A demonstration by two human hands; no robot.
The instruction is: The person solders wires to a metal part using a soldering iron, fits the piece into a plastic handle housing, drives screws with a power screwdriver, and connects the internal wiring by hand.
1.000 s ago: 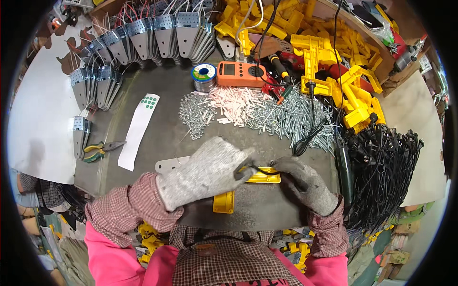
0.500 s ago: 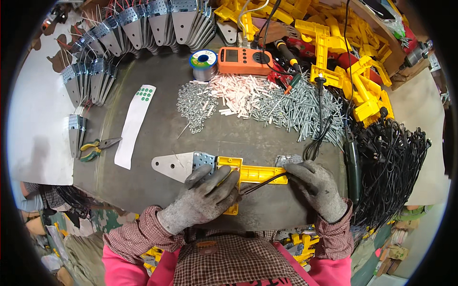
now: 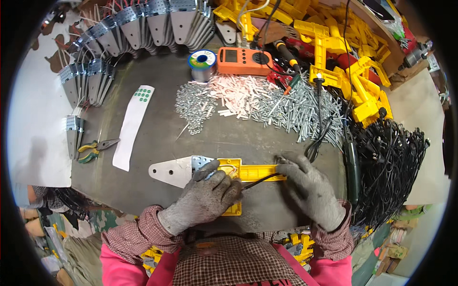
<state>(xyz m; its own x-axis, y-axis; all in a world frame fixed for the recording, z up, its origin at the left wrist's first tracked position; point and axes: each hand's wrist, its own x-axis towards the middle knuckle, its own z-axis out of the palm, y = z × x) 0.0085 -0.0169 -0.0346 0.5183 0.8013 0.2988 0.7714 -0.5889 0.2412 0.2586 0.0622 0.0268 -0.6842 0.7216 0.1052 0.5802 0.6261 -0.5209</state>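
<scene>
A yellow plastic handle shell (image 3: 257, 172) lies flat on the dark table, joined to a pointed grey metal plate (image 3: 172, 170) by a perforated shiny bracket (image 3: 200, 162). Over the bracket and the wide part of the shell rests my gloved left hand (image 3: 202, 198), its fingers curled down on the shell. A black cable (image 3: 260, 181) slants from beside those fingertips to my gloved right hand (image 3: 307, 188). The right fingers bend round the cable at the shell's narrow end. Thin wires (image 3: 232, 169) show inside the shell. The left fingertips are partly hidden.
Beyond my hands lie heaps of small nuts (image 3: 194, 105), pale sleeves (image 3: 238, 93) and screws (image 3: 298, 107). An orange meter (image 3: 244, 61) stands beside a solder spool (image 3: 202, 66). Pliers (image 3: 98, 148) and a sticker strip (image 3: 133, 128) lie left; bundled black cables (image 3: 389, 167) lie right.
My right hand has shifted slightly up and left over the shell's end, covering the small silvery piece there. My left fingers have drawn in, baring the wires inside the shell.
</scene>
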